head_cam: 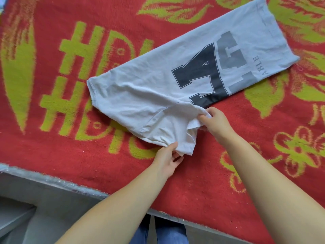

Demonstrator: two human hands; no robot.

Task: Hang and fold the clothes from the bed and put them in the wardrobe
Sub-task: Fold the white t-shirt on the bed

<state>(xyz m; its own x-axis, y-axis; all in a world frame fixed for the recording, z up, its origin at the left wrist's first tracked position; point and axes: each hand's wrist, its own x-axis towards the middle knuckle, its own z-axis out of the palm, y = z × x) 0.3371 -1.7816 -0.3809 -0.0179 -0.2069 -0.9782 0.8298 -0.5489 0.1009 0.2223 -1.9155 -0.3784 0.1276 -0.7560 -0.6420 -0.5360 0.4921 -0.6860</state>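
Observation:
A white T-shirt [151, 88] with large dark and grey letters lies folded lengthwise on the bed, stretching from the middle toward the far right. Its near end, by the sleeve and collar, is bunched. My left hand [168, 158] pinches the nearest corner of that end between thumb and fingers. My right hand [215, 121] grips a fold of the same end a little farther right, fingers curled into the cloth. Both forearms reach in from the bottom of the view.
The bed is covered by a red blanket [52, 147] with yellow-green letters and flower shapes. Its near edge [52, 178] runs diagonally across the lower left, with a grey floor beyond. My legs in blue jeans [165, 233] stand against the bed.

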